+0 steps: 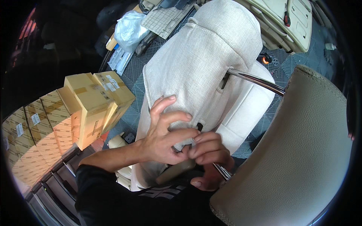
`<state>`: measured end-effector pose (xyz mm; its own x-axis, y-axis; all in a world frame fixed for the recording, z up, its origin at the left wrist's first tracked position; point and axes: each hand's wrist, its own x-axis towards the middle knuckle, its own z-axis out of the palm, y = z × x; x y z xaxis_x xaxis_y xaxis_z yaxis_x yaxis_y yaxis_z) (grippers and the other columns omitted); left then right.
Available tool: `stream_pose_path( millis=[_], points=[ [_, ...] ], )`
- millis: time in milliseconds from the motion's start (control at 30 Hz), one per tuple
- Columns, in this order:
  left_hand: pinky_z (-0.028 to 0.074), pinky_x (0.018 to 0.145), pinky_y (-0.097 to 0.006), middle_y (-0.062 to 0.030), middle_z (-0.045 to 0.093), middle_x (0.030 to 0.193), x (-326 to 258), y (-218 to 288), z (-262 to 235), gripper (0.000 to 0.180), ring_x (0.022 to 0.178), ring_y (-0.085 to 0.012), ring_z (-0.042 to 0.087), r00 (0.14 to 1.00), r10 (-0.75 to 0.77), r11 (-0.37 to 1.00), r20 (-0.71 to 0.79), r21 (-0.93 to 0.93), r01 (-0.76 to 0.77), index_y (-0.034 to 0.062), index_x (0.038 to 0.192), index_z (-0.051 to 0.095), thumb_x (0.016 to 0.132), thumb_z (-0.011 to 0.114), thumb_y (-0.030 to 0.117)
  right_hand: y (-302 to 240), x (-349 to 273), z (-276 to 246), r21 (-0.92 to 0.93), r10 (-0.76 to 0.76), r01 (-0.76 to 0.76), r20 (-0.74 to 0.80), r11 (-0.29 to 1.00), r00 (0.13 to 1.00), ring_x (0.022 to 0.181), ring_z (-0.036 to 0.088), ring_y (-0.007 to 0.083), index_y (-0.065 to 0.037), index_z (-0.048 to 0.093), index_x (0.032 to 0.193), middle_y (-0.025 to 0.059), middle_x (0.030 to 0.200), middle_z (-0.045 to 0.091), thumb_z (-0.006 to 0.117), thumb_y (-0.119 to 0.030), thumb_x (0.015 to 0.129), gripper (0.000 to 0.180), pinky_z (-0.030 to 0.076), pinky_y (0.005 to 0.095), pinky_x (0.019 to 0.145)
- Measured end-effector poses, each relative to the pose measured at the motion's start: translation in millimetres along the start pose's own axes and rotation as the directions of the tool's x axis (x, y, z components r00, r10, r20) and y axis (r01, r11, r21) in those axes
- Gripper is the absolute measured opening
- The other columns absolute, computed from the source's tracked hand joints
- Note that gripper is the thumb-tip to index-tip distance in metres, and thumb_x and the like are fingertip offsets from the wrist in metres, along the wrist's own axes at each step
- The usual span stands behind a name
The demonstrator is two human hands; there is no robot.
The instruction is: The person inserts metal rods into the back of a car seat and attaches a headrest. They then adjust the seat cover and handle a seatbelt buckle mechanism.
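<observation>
The right hand [209, 158] hides the lower end of the metal rod [256, 80] and perhaps a small clip under its fingers [203, 140]. The headrest [294, 162] runs off the lower edge. The fabric cover [196, 64] conceals the seat back.

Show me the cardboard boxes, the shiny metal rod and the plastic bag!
cardboard boxes [92, 105], head view, on the front box's side.
shiny metal rod [256, 80], head view, on its middle.
plastic bag [130, 30], head view, on its crinkled middle.
</observation>
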<state>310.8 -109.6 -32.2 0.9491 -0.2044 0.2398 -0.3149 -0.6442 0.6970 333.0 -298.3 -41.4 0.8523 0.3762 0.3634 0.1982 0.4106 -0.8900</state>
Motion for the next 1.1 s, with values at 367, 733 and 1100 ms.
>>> stream_pose_path(
  millis=[367, 733, 1100],
  points=[
    [0.031, 0.110, -0.057, -0.0214, 0.044, 0.138, 0, -4, 2, 0.062, 0.131, -0.0450, 0.038, 0.996, -0.077, 0.992, -0.042, -0.107, 0.073, 0.0102, 0.116, 0.052, 0.057, 0.073, 0.012, 4, -9, 11, 0.035, 0.088, -0.084, -0.121, 0.996, 0.989, 0.071, 0.058, 0.0250, -0.006, 0.048, 0.077, 0.0100, 0.075, 0.056, 0.050, -0.018, 0.099, 0.025, 0.046, 0.0381, 0.064],
    [0.031, 0.112, -0.055, -0.0211, 0.043, 0.140, 0, 7, -4, 0.057, 0.134, -0.0461, 0.035, 0.995, -0.099, 0.992, -0.023, -0.083, 0.096, 0.0091, 0.111, 0.061, 0.056, 0.074, 0.010, -14, -1, 19, -0.317, 0.258, -0.259, -0.047, 0.912, 0.965, 0.067, 0.053, 0.0231, 0.003, 0.052, 0.078, 0.0160, 0.075, 0.056, 0.049, -0.012, 0.098, 0.025, 0.045, 0.0333, 0.063],
    [0.027, 0.114, -0.050, -0.0152, 0.048, 0.140, 65, -8, -21, 0.039, 0.137, -0.0355, 0.036, 0.988, -0.063, 0.998, -0.139, -0.010, 0.062, 0.0136, 0.107, 0.069, 0.069, 0.072, 0.019, -37, 3, 21, -0.459, 0.375, -0.442, -0.234, 0.771, 0.897, 0.068, 0.040, 0.0076, -0.005, 0.059, 0.096, -0.0012, 0.073, 0.048, 0.039, -0.026, 0.107, 0.031, 0.034, 0.0238, 0.063]
  ],
)
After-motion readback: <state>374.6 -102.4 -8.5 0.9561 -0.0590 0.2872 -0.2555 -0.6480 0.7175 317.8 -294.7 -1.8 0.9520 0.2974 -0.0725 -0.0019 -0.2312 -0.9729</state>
